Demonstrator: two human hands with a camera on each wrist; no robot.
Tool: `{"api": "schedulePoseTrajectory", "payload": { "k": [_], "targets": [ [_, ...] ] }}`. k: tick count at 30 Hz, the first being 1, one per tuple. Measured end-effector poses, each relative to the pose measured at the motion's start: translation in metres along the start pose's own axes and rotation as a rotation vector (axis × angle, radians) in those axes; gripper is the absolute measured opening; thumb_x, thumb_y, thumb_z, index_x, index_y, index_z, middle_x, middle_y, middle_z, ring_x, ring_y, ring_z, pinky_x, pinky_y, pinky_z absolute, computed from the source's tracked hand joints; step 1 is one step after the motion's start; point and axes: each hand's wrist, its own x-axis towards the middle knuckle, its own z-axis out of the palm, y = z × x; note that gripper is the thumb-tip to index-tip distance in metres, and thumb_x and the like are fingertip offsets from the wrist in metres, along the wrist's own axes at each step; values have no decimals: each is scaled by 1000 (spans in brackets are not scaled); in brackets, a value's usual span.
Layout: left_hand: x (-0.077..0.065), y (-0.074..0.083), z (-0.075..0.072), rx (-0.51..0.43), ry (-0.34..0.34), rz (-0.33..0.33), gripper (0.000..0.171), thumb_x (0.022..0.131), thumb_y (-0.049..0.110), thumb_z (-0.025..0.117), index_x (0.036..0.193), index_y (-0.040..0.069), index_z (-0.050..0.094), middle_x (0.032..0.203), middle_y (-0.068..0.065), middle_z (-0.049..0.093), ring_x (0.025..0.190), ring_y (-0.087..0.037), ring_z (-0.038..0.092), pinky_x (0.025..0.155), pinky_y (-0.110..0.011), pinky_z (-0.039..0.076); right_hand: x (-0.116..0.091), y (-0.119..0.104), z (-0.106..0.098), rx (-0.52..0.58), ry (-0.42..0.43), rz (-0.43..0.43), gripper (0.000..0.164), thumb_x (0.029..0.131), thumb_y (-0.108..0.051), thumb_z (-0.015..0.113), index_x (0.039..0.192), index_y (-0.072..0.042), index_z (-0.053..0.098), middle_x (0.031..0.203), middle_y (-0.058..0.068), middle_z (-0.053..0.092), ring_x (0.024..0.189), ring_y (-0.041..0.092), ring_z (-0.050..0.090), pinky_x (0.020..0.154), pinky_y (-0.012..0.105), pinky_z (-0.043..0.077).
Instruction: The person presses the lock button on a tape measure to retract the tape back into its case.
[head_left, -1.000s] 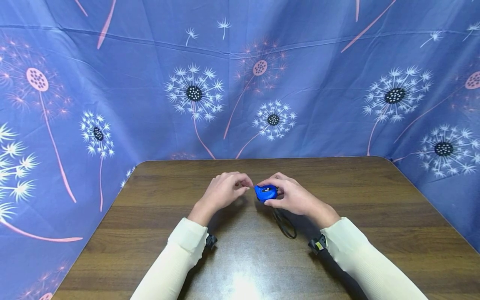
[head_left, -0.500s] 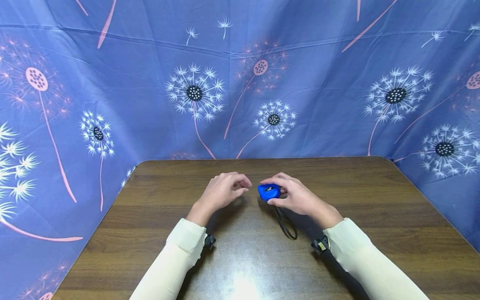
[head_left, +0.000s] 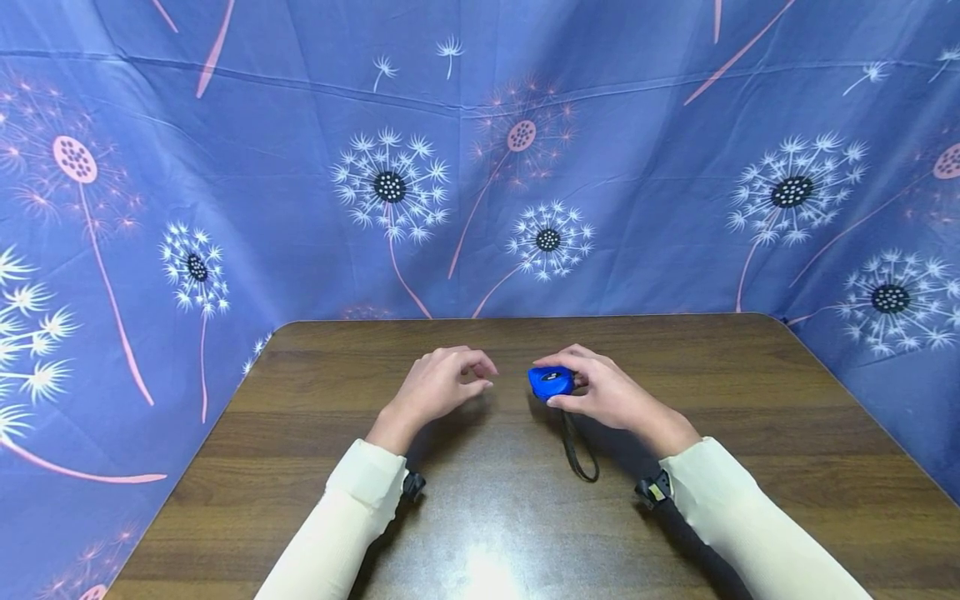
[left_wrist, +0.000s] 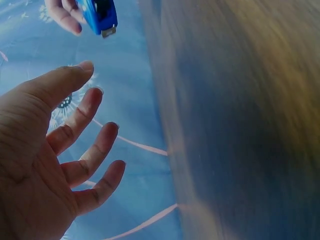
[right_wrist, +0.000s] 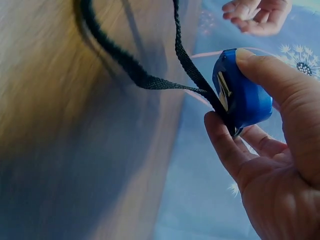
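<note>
A blue tape measure (head_left: 551, 382) is gripped between the thumb and fingers of my right hand (head_left: 603, 392), over the middle of the table. From its lower end hangs a black wrist strap (head_left: 576, 450), seen close up in the right wrist view as a woven strap (right_wrist: 120, 62). The metal tip of the tape (left_wrist: 108, 32) pokes out at the mouth of the case in the left wrist view. To the left, my left hand (head_left: 437, 387) hovers with its fingers loosely bent and nothing in them. A gap separates it from the tape measure.
The brown wooden table (head_left: 315, 467) reaches out to both sides of the hands. Behind it hangs a blue cloth (head_left: 637, 167) with dandelion prints. A small black device is worn at each wrist.
My right hand has moved to the right with the tape measure and its strap. My left hand has drawn slightly left, so the gap between it and the tape measure has widened.
</note>
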Motion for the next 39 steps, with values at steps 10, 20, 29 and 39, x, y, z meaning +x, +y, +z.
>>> {"api": "schedulePoseTrajectory", "payload": {
  "k": [10,20,29,39],
  "targets": [
    [-15,-19,-10,23,6,-43,15,90,28,82,103,29,76,95,12,73,88,-18,72,72,-40,52,-23,21,-18,-68,-9,68,53,90,-17,83,139,-18,63,128,12,60,110,32,64,83,41,58],
    [-34,-38,-24,54,3,-110,24,86,38,85,106,28,76,96,9,73,89,-18,70,73,-41,51,-53,44,-42,-149,0,121,56,90,-17,83,141,-14,61,129,15,60,109,33,64,80,41,57],
    [-46,-49,-31,79,5,-137,27,85,41,85,106,27,76,96,10,73,91,-19,70,75,-43,52,-74,56,-58,-180,13,148,56,90,-21,83,141,-14,61,128,15,60,105,32,65,75,39,57],
    [-48,-52,-36,102,-1,-160,27,84,43,85,105,30,76,96,11,73,91,-13,67,77,-45,52,-89,71,-68,-224,24,122,56,88,-21,84,139,-13,62,125,14,62,106,32,64,78,43,55]
  ]
}}
